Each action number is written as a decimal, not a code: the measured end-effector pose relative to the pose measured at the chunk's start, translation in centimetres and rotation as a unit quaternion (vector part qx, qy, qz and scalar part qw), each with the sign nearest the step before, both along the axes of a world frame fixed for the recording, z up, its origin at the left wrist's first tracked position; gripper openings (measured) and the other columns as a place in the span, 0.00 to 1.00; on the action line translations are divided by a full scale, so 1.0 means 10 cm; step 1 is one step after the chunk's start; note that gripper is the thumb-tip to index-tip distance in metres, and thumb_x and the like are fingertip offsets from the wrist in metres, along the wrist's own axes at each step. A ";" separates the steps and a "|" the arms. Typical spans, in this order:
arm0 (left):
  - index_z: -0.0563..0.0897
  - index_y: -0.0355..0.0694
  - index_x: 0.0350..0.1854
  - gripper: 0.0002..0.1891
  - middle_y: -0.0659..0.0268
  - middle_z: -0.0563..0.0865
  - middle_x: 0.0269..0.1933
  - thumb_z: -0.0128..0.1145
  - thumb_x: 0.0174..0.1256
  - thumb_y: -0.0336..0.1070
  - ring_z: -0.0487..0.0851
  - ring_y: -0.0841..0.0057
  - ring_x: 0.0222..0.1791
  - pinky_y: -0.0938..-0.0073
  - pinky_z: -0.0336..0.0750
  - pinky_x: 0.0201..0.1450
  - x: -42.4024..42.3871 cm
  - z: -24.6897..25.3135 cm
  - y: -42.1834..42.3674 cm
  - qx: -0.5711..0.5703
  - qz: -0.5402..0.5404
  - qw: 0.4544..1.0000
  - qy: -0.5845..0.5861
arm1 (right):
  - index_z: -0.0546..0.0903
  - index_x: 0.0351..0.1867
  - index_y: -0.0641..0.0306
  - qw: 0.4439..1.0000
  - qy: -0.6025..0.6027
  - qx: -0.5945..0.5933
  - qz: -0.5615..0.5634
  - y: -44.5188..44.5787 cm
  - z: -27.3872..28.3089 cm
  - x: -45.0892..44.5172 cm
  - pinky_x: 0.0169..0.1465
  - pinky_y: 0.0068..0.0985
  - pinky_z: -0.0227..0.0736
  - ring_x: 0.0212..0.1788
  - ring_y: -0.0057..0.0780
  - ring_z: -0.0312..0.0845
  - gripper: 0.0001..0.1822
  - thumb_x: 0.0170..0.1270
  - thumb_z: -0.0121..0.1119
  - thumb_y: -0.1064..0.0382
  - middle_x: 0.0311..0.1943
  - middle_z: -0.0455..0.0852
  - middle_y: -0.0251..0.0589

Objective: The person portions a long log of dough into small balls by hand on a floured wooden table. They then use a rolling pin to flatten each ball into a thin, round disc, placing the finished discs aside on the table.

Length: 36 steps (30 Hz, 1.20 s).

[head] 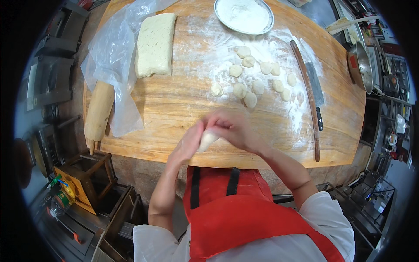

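Note:
Near the front edge of the wooden table, my left hand [190, 140] holds a pale piece of dough [207, 140]. My right hand [234, 129] grips the upper end of the same piece, its fingers blurred. Beyond my hands, several small flattened dough pieces [240, 90] lie on the floured wood. A large slab of dough [155, 46] lies at the back left, beside a clear plastic sheet [114, 52]. At the back stands a plate of white flour [244, 14].
A thick wooden rolling pin [99, 113] lies at the left, partly under the plastic. On the right are a thin wooden rolling pin [306, 95] and a cleaver [315, 83] with a black handle. A metal bowl [360, 67] is at the far right edge.

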<state>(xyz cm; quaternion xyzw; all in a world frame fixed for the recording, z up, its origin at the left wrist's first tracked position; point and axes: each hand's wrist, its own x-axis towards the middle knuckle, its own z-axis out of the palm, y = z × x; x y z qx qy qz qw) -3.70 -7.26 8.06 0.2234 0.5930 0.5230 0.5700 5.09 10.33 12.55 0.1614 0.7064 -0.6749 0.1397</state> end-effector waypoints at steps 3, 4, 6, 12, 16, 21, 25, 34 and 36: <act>0.68 0.39 0.70 0.35 0.58 0.85 0.46 0.27 0.79 0.64 0.81 0.74 0.44 0.75 0.73 0.53 0.12 -0.09 -0.07 0.033 -0.043 0.997 0.062 | 0.79 0.47 0.65 0.999 0.042 0.022 -0.024 0.10 0.28 -0.06 0.47 0.28 0.75 0.44 0.34 0.80 0.17 0.60 0.69 0.61 0.38 0.80 0.38; 0.67 0.39 0.70 0.36 0.58 0.85 0.45 0.26 0.78 0.65 0.81 0.75 0.44 0.76 0.73 0.52 0.17 -0.12 -0.07 0.046 -0.025 0.996 0.076 | 0.79 0.48 0.64 0.987 0.106 0.122 0.014 0.10 0.33 -0.07 0.47 0.29 0.75 0.45 0.34 0.80 0.18 0.59 0.69 0.60 0.39 0.81 0.38; 0.65 0.38 0.72 0.38 0.58 0.85 0.45 0.24 0.77 0.66 0.81 0.76 0.43 0.77 0.74 0.51 0.19 -0.13 -0.07 0.053 0.041 0.997 0.027 | 0.79 0.50 0.63 0.946 0.184 0.247 0.106 0.10 0.33 -0.07 0.50 0.31 0.75 0.50 0.37 0.78 0.21 0.58 0.70 0.57 0.46 0.80 0.41; 0.60 0.36 0.74 0.44 0.58 0.82 0.53 0.19 0.73 0.71 0.79 0.73 0.50 0.74 0.71 0.57 0.14 0.15 0.18 0.013 0.160 0.987 -0.026 | 0.78 0.51 0.63 0.982 0.134 0.097 0.091 -0.15 0.05 0.11 0.49 0.36 0.74 0.48 0.45 0.77 0.21 0.58 0.69 0.61 0.48 0.77 0.45; 0.65 0.35 0.71 0.42 0.57 0.81 0.57 0.20 0.75 0.69 0.77 0.70 0.59 0.71 0.68 0.65 0.07 0.01 -0.03 0.017 0.038 0.999 0.001 | 0.78 0.51 0.63 0.991 0.114 0.058 0.028 0.02 0.05 0.06 0.46 0.35 0.74 0.44 0.43 0.78 0.19 0.59 0.68 0.62 0.45 0.78 0.44; 0.75 0.34 0.58 0.36 0.62 0.84 0.44 0.25 0.79 0.63 0.82 0.74 0.44 0.74 0.74 0.51 0.05 0.07 -0.02 0.019 0.040 0.999 -0.027 | 0.79 0.47 0.63 0.947 0.238 0.216 -0.029 -0.06 0.11 -0.06 0.39 0.32 0.75 0.36 0.41 0.78 0.18 0.60 0.68 0.57 0.38 0.78 0.43; 0.79 0.35 0.45 0.28 0.65 0.84 0.33 0.30 0.80 0.54 0.82 0.75 0.35 0.75 0.75 0.42 0.04 0.14 0.01 0.012 0.034 0.998 -0.042 | 0.80 0.40 0.61 0.887 0.284 0.359 0.068 -0.10 0.01 -0.08 0.30 0.33 0.75 0.30 0.40 0.79 0.16 0.63 0.64 0.50 0.34 0.77 0.40; 0.80 0.36 0.34 0.26 0.62 0.84 0.29 0.29 0.77 0.47 0.83 0.70 0.33 0.71 0.75 0.40 0.05 0.17 -0.03 0.081 0.041 0.996 0.022 | 0.80 0.35 0.58 0.894 0.252 0.369 0.027 -0.21 0.05 -0.15 0.27 0.32 0.72 0.27 0.37 0.79 0.09 0.61 0.64 0.57 0.30 0.79 0.38; 0.79 0.35 0.34 0.26 0.62 0.84 0.28 0.29 0.78 0.48 0.82 0.70 0.32 0.71 0.75 0.39 0.03 0.25 -0.03 0.070 0.056 0.995 0.043 | 0.80 0.34 0.58 0.900 0.258 0.352 0.027 -0.23 0.05 -0.17 0.28 0.32 0.73 0.27 0.38 0.79 0.08 0.61 0.64 0.58 0.29 0.79 0.38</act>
